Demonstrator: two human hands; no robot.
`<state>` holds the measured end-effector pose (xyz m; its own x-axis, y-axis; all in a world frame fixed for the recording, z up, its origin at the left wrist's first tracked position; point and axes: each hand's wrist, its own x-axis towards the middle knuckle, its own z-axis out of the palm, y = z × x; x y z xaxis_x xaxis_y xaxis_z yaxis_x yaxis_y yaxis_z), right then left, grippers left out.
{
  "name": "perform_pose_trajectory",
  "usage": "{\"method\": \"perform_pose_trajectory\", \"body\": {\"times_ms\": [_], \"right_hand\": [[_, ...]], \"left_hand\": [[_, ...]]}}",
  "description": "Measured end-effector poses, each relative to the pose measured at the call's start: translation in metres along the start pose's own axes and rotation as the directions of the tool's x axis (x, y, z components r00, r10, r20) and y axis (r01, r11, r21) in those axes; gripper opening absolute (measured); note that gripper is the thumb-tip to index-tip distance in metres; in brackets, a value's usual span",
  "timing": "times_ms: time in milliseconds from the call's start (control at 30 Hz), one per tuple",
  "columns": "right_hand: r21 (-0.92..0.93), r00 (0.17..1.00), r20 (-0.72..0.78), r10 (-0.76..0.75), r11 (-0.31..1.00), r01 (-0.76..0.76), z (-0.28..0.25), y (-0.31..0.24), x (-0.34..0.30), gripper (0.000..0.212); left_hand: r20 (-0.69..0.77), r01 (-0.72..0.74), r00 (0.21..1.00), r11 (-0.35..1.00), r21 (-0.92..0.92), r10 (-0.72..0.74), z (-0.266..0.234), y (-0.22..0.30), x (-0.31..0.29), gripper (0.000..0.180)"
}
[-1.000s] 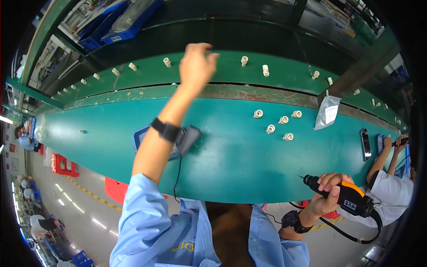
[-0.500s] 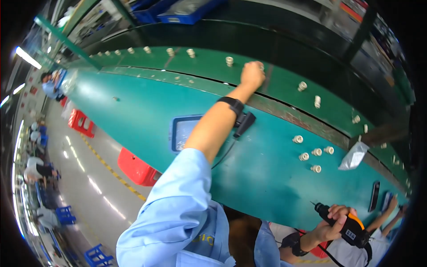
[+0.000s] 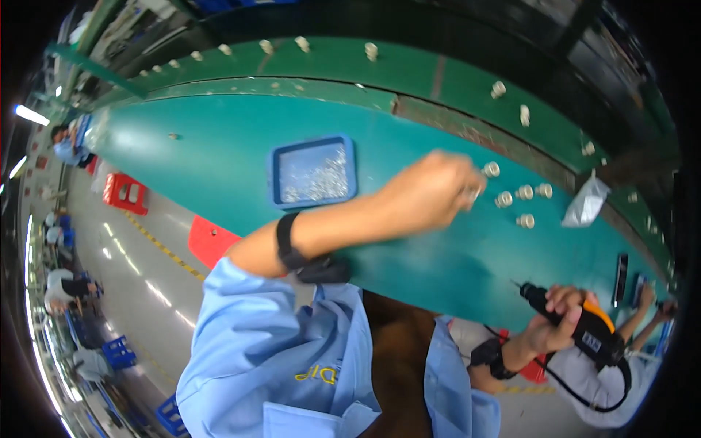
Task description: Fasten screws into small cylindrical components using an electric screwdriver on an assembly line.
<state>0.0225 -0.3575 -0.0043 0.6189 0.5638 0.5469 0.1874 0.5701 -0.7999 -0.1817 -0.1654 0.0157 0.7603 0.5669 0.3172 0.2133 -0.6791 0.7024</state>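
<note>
My left hand point(image 3: 442, 188) is closed and blurred by motion over the green table. A small white cylindrical part point(image 3: 472, 194) shows at its fingertips. Just right of it, several similar white parts point(image 3: 524, 193) stand in a loose group on the tabletop. At the lower right my right hand point(image 3: 561, 317) grips a black and orange electric screwdriver point(image 3: 599, 321), its thin bit pointing left. A blue tray point(image 3: 274, 162) holding many small shiny metal pieces, too small to make out singly, lies left of my left hand.
A dark green conveyor belt point(image 3: 409, 69) along the far side carries spaced white parts. A clear plastic bag point(image 3: 586, 201) lies on the right, near a black flat object point(image 3: 621, 277). Red stools point(image 3: 124, 193) stand left of the table. Another person's arms point(image 3: 642, 321) show at the far right.
My left hand has come back from the belt to the tabletop, bringing a white part. The tray is uncovered by my arm. My right hand still holds the screwdriver.
</note>
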Motion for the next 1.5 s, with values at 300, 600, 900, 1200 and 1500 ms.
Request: {"method": "perform_pose_trajectory", "body": {"times_ms": [300,600,900,1200,1500], "right_hand": [[0.274,0.985,0.174,0.017,0.960,-0.066,0.062,0.013,0.011,0.036],[0.300,0.965,0.256,0.050,0.945,-0.129,0.142,0.074,0.012,0.028],[0.329,0.968,0.250,0.015,0.939,-0.100,0.127,0.066,0.022,0.028],[0.485,0.904,0.422,-0.072,0.860,-0.158,0.112,0.024,0.024,0.035],[0.550,0.900,0.432,-0.060,0.809,-0.209,0.105,0.006,0.024,0.035]], "left_hand": [[-0.044,0.262,0.963,0.963,-0.064,-0.265,0.069,-0.010,-0.088,0.020],[-0.219,0.216,0.947,0.970,-0.114,-0.237,0.087,-0.012,-0.088,0.023],[-0.277,0.201,0.925,0.954,-0.221,-0.259,0.076,-0.004,-0.086,0.035],[-0.327,0.181,0.928,0.983,-0.025,-0.179,0.055,-0.013,-0.069,0.024],[-0.362,0.155,0.880,0.907,-0.391,-0.307,0.063,-0.010,-0.077,0.014]]}}
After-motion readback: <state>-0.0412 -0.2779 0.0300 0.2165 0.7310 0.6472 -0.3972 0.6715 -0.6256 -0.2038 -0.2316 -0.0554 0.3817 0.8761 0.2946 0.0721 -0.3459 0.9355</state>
